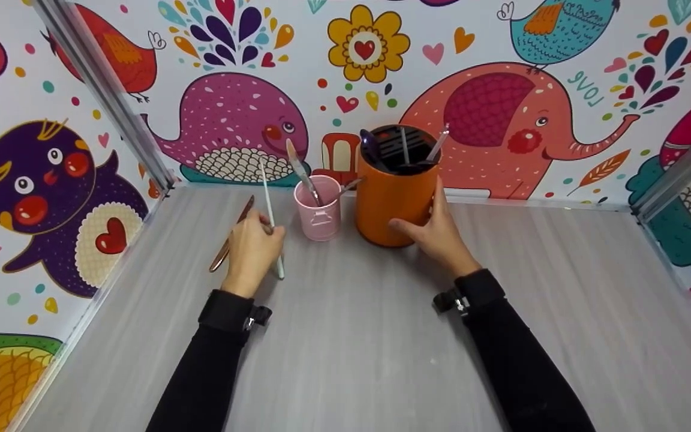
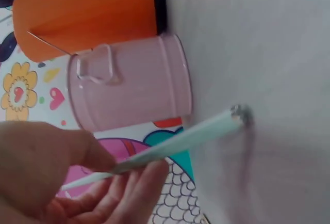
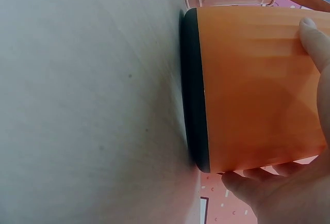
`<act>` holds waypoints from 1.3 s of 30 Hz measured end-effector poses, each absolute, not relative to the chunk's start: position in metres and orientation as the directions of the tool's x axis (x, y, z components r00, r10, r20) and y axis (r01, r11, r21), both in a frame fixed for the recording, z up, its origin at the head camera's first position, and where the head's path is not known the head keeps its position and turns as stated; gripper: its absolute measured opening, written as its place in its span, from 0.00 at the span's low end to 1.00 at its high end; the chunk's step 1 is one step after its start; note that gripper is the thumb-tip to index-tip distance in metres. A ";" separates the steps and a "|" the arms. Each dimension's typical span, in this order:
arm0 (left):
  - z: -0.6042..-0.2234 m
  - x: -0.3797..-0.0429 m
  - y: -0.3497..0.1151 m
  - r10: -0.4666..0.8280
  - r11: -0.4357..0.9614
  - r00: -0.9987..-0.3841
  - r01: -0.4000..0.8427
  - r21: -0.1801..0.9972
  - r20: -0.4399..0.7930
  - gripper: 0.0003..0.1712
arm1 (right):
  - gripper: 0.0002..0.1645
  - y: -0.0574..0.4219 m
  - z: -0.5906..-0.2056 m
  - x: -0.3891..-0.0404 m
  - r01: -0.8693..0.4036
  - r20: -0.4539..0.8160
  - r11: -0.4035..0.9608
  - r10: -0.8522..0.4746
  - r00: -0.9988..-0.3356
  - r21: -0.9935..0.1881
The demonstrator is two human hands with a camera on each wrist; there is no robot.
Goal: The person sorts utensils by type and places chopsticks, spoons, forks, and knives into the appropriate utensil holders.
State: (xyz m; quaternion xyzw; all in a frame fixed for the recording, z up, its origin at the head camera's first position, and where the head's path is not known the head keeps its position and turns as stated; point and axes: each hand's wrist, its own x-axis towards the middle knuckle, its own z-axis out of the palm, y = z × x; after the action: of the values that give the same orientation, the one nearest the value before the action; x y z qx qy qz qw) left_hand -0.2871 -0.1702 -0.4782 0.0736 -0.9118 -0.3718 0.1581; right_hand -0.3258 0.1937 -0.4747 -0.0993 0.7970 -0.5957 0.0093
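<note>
My left hand [image 1: 252, 249] pinches a slim pale-green paintbrush [image 2: 193, 135] between thumb and fingers, thin end up, its blunt end low over the table. Left of that hand, partly behind it, is a slim copper-brown stick [image 1: 221, 255]; its kind is unclear. A small pink bucket [image 1: 320, 223] stands right of the left hand, holding a flat-bristled paintbrush [image 1: 303, 171] and another brown-handled one. My right hand [image 1: 441, 237] grips the orange pen holder [image 1: 390, 204] from its right side, thumb across the front, fingers partly hidden behind. The holder stands upright beside the bucket.
Inside the orange holder are black dividers [image 1: 396, 141], a dark purple item [image 1: 371, 147] and a clear pinkish stick [image 1: 439, 143]. The grey table [image 1: 351, 348] is bounded by printed panels [image 1: 369, 90] at the back and sides, with metal corner posts [image 1: 105, 96].
</note>
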 end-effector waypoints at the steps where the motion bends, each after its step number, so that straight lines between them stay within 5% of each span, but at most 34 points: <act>1: -0.477 -0.286 -0.169 -0.262 0.692 -0.931 0.003 0.722 0.255 0.11 | 0.75 0.194 -0.475 -0.326 -0.148 0.104 0.269 -0.171 -0.980 -0.952; 6: -0.462 -0.281 -0.158 -0.293 0.551 -0.864 0.198 0.811 0.410 0.09 | 0.74 0.194 -0.476 -0.326 -0.145 0.101 0.271 -0.172 -0.980 -0.952; 13: -0.428 -0.274 -0.128 -0.131 0.495 -0.769 0.495 0.714 0.625 0.16 | 0.77 0.195 -0.475 -0.327 -0.127 0.083 0.282 -0.164 -0.983 -0.951; 21: -0.394 -0.272 -0.096 -0.040 0.469 -0.705 0.613 0.636 0.708 0.12 | 0.75 0.194 -0.473 -0.326 -0.136 0.091 0.285 -0.166 -0.982 -0.949; 31: -0.353 -0.276 -0.059 -0.092 0.387 -0.505 0.776 0.498 0.858 0.08 | 0.74 0.194 -0.473 -0.327 -0.155 0.108 0.292 -0.170 -0.979 -0.944; 39: -0.336 -0.289 -0.031 -0.005 0.342 -0.484 0.821 0.456 0.875 0.13 | 0.76 0.198 -0.506 -0.345 -0.232 0.197 0.296 -0.143 -0.970 -0.927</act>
State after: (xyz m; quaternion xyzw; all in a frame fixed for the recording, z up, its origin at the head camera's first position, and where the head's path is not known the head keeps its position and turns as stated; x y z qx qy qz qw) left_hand -0.2889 -0.0315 -0.3360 -0.2896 -0.7050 -0.4951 0.4172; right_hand -0.3455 0.1985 -0.5064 -0.1167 0.8041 -0.5817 -0.0381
